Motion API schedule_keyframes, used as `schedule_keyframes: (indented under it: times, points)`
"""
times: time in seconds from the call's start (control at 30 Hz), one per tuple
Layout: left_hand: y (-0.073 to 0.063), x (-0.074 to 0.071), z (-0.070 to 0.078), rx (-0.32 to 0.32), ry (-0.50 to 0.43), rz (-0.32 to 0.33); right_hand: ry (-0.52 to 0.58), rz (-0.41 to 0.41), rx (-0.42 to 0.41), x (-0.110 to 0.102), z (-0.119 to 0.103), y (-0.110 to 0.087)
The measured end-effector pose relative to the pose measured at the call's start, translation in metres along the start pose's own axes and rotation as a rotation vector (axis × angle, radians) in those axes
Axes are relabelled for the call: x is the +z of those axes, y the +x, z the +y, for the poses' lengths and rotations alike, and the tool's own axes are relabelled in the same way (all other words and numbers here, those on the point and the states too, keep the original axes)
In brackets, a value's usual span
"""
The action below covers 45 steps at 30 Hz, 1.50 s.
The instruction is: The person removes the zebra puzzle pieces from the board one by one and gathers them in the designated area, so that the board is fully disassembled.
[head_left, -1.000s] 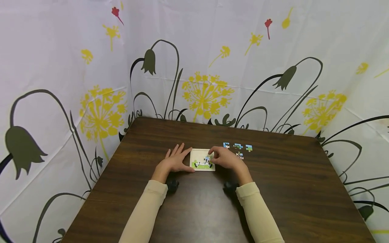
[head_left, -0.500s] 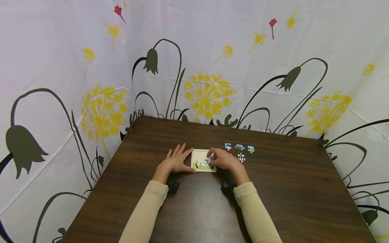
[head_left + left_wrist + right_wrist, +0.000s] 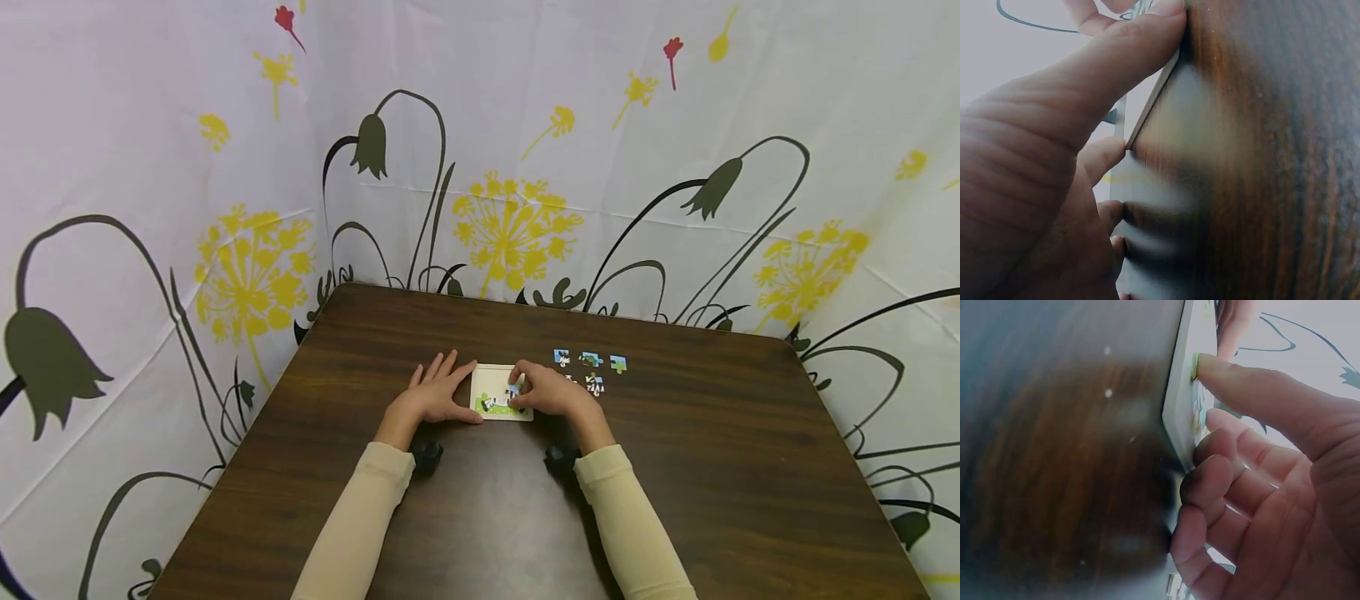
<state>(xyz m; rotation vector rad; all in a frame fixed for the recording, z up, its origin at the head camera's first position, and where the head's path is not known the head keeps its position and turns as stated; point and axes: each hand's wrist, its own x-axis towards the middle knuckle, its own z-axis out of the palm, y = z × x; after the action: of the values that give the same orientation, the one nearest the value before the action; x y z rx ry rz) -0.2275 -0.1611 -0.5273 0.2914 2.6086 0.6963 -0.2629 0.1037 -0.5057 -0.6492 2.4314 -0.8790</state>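
Observation:
A small square jigsaw tray (image 3: 487,377) with a pale wooden frame lies on the table, its lower part filled with pieces of a zebra-on-grass picture. The left hand (image 3: 423,402) rests at its left side, fingers spread, thumb touching the near corner and index finger the far corner. Over the tray's right side, the right hand (image 3: 553,392) pinches a blue-and-white puzzle piece (image 3: 513,392) between thumb and index finger. In the right wrist view the thumb (image 3: 1229,372) presses at a green patch on the tray, while the other fingers curl beside its edge. The fingers partly hide the piece.
Several loose puzzle pieces lie right of the tray, among them a blue-and-green piece (image 3: 618,364) and a zebra-striped piece (image 3: 594,384). A dark wooden table (image 3: 720,442) carries everything. Behind it hangs a white flower-patterned curtain (image 3: 600,192).
The right hand has shifted slightly left over the tray, and the piece in its fingers now sits lower against the picture. The left hand keeps its place at the tray.

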Motion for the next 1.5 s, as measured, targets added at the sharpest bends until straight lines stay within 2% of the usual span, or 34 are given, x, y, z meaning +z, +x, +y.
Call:
schedule_keyframes:
  times: [0.23, 1.17, 1.5]
  points:
    - [-0.0046, 0.0006, 0.0016, 0.004, -0.012, 0.004, 0.060, -0.021, -0.018, 0.0022, 0.0044, 0.0008]
    - [-0.0023, -0.0009, 0.0026, 0.005, -0.008, 0.002, 0.072, 0.001, -0.040, -0.0017, 0.0083, 0.0020]
    - [0.0036, 0.0012, -0.0030, -0.001, -0.015, -0.001, 0.009, 0.026, -0.002, -0.0023, 0.0031, 0.0003]
